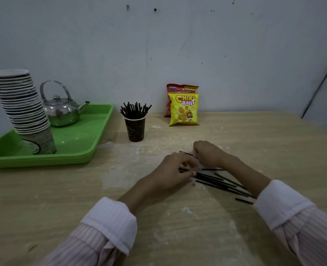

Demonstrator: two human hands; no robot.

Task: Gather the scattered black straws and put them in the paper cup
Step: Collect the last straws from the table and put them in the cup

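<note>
The job looks well past its midpoint, judging by the dark paper cup (135, 129) that stands on the wooden counter (63, 192) just right of the green tray (93, 137): it already bristles with a thick bunch of black straws (135, 110) standing upright and fanning out above its rim. What is left lies nearer the person, a loose scatter of black straws on the counter (219, 182), most of them lying roughly parallel and running from between the hands toward the right sleeve (281, 202), with one short piece (244, 201) a little apart near that cuff. The left hand (173, 171) has its fingers (189, 172) pinched closed on the near ends of several of these straws, while the right hand (208, 153) is curled over the far side of the pile with a single straw (185, 153) poking out at its fingertips (whether it truly grips that one or only presses it down, I cannot tell). So the remaining work, as I judge it, is to draw the scatter into one bundle, lift it and carry it to the cup, which stands well apart from the hands, up and to the left. The stacked paper cups (19, 104), the metal kettle (63, 112) and the snack bags (183, 109) play no part.
</note>
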